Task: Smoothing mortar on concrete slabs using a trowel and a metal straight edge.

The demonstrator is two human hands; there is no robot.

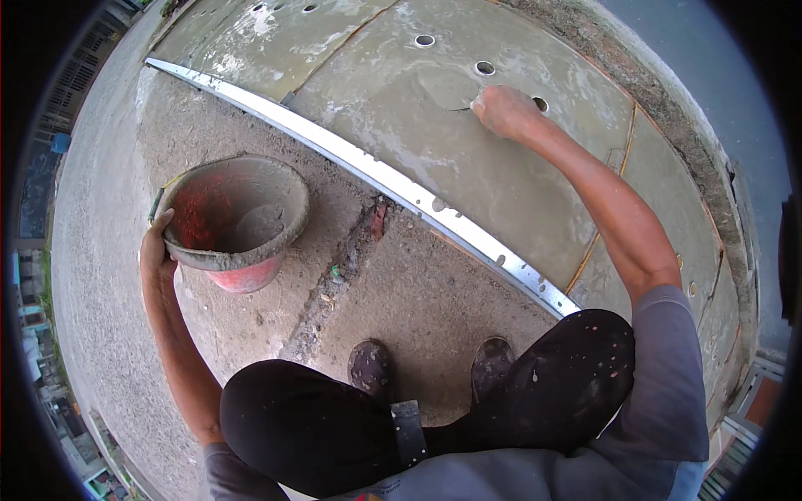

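At the left, a red bucket [247, 278], crusted with grey cement, stands tilted toward me on the rough ground. My left hand [157, 242] is closed on its near left rim, beside the end of the wire handle. Some wet grey mix lies inside the bucket. My right hand [508, 112] is a fist low over the wet cement surface [501, 184]. It grips a trowel [451, 88], whose cement-coated blade lies flat on the surface and blends into it; the handle is hidden in my fingers.
A long silvery metal straightedge [376, 173] runs diagonally along the slab's near edge. Round pipe openings [424, 40] sit in the cement, one [540, 104] right beside my right hand. Thin wooden strips [585, 263] divide the slab. My shoes [370, 367] rest on the concrete near a debris-filled crack [334, 280].
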